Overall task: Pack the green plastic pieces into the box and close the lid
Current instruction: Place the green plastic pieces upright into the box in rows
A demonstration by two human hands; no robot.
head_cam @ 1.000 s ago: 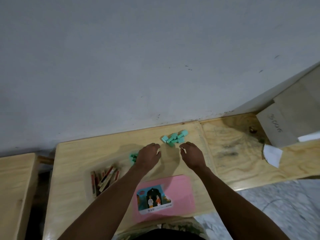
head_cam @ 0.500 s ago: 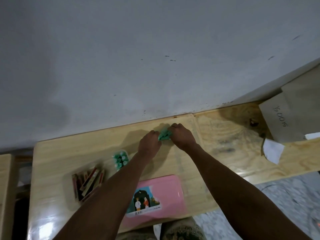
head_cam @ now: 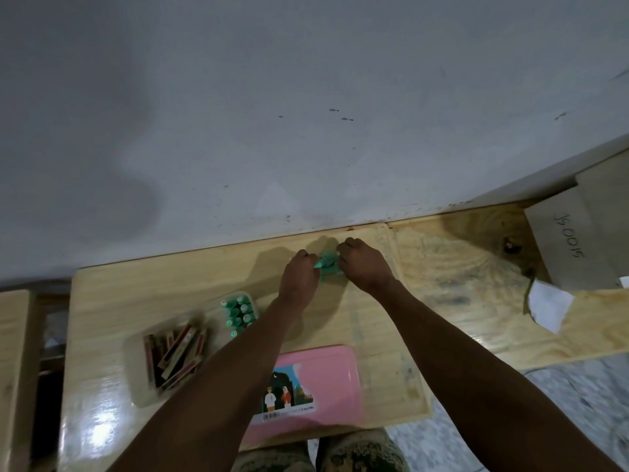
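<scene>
Currently, in the head view, both hands work at the far edge of the wooden bench (head_cam: 112, 298), close to the grey wall (head_cam: 272, 114). The left hand (head_cam: 299, 274) and the right hand (head_cam: 366, 267) face each other with a cluster of green plastic pieces (head_cam: 328, 264) pressed between them. Each grip is curled inward on the cluster: left fingers closed against its left side, right fingers closed against its right side and top. The cluster rests on or just above the bench surface; contact with the surface cannot be determined.

A clear plastic box (head_cam: 136, 369) sits on the bench to the left of the left forearm. Its far compartment holds further green pieces (head_cam: 238, 311) standing upright in rows. Its near compartment holds dark red and tan sticks (head_cam: 175, 352) lying at mixed angles; blur obscures their detail.

A pink lid (head_cam: 326, 379) lies flat at the near edge of the bench, between the two forearms, partly covered by the left forearm. It carries a picture label (head_cam: 286, 393) showing two figures.

A cardboard box (head_cam: 578, 240) with handwritten marking stands on the adjoining bench at far right, with a white paper scrap (head_cam: 548, 308) beside it.
</scene>
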